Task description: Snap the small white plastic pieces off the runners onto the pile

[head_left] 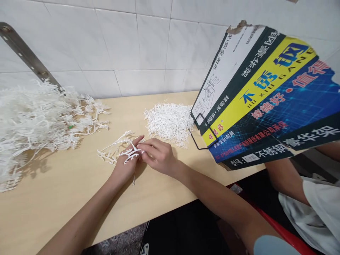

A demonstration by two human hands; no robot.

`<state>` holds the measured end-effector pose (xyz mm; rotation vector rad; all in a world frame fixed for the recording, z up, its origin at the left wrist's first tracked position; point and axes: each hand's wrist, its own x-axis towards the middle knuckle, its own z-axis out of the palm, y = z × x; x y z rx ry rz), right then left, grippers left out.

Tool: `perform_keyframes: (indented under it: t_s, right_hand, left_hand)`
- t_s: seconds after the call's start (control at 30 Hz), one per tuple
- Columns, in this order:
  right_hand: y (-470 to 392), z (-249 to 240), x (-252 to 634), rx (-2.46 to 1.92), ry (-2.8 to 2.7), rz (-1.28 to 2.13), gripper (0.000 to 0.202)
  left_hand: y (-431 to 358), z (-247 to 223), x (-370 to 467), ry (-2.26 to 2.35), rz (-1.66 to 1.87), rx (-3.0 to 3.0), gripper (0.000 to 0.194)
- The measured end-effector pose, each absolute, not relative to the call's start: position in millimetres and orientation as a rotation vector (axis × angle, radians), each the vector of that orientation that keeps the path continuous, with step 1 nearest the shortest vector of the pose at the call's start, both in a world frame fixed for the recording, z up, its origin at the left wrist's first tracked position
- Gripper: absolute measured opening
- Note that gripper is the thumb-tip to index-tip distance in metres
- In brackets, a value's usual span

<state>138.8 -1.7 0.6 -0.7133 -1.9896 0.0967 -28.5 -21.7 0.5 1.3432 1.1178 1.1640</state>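
Note:
My left hand (pixel 126 169) is closed on a white branched plastic sprue (pixel 130 153), whose thin arms spread over the fingers. From the right, my right hand (pixel 160 156) pinches the end of the same sprue between thumb and fingers; the fingertips of both hands nearly meet. More spindly white branches (pixel 107 154) lie on the table just behind and left of my left hand. Beyond my right hand is a heap of small white slivers (pixel 170 122).
A large tangled pile of white branched sprues (pixel 39 120) covers the table's left side, near a metal bracket (pixel 29 53). A printed cardboard panel (pixel 265 95) stands at the right, held by a black wire stand (pixel 196 141). Behind it sits another person (pixel 316 202). A tiled wall (pixel 143 42) backs the table.

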Motion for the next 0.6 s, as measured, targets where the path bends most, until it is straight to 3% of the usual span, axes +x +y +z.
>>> perform_keyframes:
  t_s: [0.2, 0.3, 0.5, 0.6]
  right_hand:
    - [-1, -2, 142, -0.657, -2.204, 0.257, 0.027]
    - [-1, -2, 146, -0.721, -2.299, 0.177, 0.026]
    - [-3, 0, 145, -0.724, -2.404, 0.044, 0.024]
    - [-4, 1, 144, -0.709, -2.389, 0.052, 0.024]
  left_hand:
    - [-15, 14, -35, 0.774, 1.286, 0.718, 0.053]
    - [-10, 18, -43, 0.728, 1.353, 0.547, 0.061]
    - [-11, 23, -55, 0.694, 1.436, 0.569, 0.052]
    - [-15, 30, -52, 0.687, 1.407, 0.696, 0.057]
